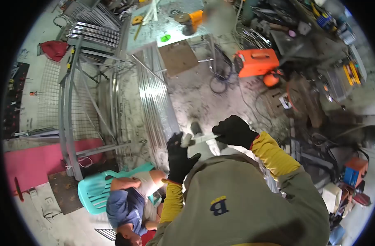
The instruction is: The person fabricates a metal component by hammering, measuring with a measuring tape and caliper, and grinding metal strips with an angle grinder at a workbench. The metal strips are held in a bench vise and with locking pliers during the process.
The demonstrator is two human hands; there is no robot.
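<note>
A pale, whitish strip (203,139) runs between my hands in front of my body. My right hand (236,132), in a black glove, is closed on its right end. In a matching black glove, my left hand (180,158) has its fingers stretched upward and its thumb apart. The strip's left end, thicker and lumpy, lies right at those fingertips. Yellow cuffs (273,152) cover both my wrists. Below the strip, a shoe (196,128) shows on the floor.
A person (128,209) sits on a green plastic chair (93,190) close on my left. Long metal profiles (154,96) lie ahead beside a steel frame (70,106). An orange machine (258,62) stands ahead right, with cables on the floor. A work table (148,35) is farther off.
</note>
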